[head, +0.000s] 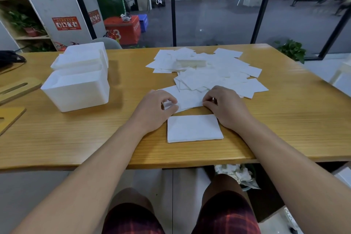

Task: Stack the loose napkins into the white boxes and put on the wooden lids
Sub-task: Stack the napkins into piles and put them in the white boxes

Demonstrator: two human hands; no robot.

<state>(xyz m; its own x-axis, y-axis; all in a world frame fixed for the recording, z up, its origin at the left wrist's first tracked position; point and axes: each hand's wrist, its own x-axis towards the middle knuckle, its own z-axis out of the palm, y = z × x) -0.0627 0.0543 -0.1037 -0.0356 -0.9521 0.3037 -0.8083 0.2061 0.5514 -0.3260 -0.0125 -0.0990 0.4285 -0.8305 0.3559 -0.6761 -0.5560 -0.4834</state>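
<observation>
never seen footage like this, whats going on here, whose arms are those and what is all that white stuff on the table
There is no machine here. A camera worn on a person's head looks forward and down, so the two bare arms are the wearer's own.

On the light wooden table lies a loose pile of white paper napkins. Nearer the person is a neat rectangular stack of napkins. To the left stand two open white plastic boxes, and flat wooden lids lie at the table's far left edge.

The left hand and right hand each pinch an end of one white napkin, which lies on the table at the pile's near edge.
</observation>
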